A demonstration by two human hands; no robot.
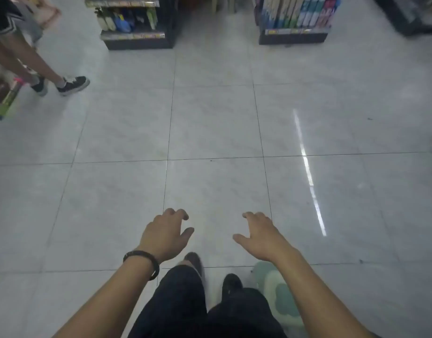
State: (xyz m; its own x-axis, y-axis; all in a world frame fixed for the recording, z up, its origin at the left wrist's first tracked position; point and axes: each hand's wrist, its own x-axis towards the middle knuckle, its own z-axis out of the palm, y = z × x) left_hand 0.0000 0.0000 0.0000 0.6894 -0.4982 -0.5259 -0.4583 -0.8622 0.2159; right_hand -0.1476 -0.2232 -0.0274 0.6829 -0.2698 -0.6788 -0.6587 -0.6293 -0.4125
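My left hand (165,234) hangs in front of me over the grey tiled floor, palm down, fingers loosely curled, holding nothing. A dark bracelet (144,261) circles its wrist. My right hand (260,236) is held out at the same height, palm down with relaxed fingers, and it is empty too. Below the hands I see my dark trousers and dark shoes (230,284) on the tiles.
A shelf unit with bottles (137,23) stands at the back left and a rack of packaged goods (295,18) at the back right. Another person's legs in black sneakers (73,85) are at the left. A pale green stool (278,291) sits under my right forearm.
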